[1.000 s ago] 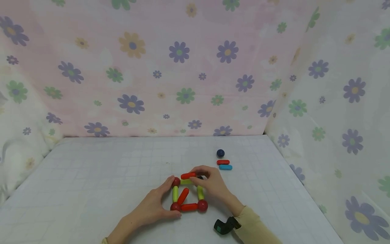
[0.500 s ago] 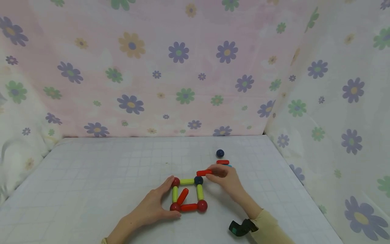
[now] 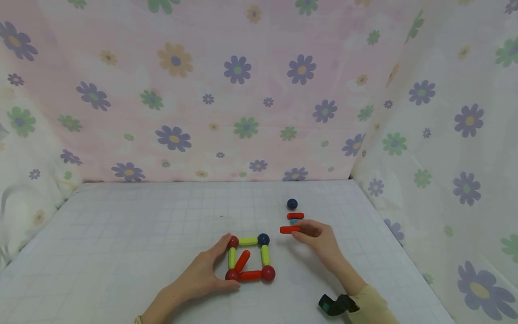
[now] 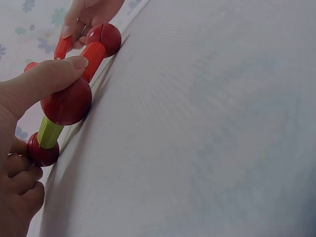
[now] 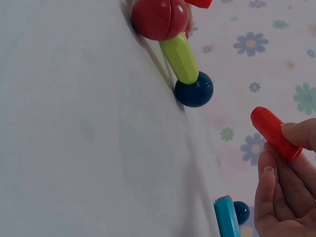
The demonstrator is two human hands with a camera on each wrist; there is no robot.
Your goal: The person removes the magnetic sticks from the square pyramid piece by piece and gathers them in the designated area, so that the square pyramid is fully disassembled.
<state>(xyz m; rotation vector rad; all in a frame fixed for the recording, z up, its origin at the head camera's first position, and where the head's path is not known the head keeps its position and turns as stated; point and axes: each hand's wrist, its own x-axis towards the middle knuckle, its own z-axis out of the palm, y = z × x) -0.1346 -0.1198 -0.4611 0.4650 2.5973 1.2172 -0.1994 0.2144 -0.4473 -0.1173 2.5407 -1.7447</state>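
A square of toy building rods and balls lies on the table. Three of its sides are yellow-green rods (image 3: pixel 265 255) and the near side is a red rod (image 3: pixel 251 275). Red balls (image 3: pixel 268 273) form three corners; a dark blue ball (image 3: pixel 263 239) forms the far right one. Another red rod (image 3: pixel 243 261) slants up from the near left ball. My left hand (image 3: pixel 202 275) holds the square's left side, thumb on the near ball and fingers at the far one. To the right of the square, my right hand (image 3: pixel 322 240) pinches a loose red rod (image 5: pixel 272 129) above the table.
Beyond my right hand lie a second loose red rod (image 3: pixel 296 216), a light blue rod (image 5: pixel 227 217) partly covered in the head view, and a dark blue ball (image 3: pixel 292 204). A black wrist device (image 3: pixel 337 305) sits at my right sleeve. Flowered cloth (image 3: pixel 202 112) walls the table.
My right hand has moved right, carrying the red rod from above the square's far side to beside the light blue rod. My left hand and the square have stayed in place.
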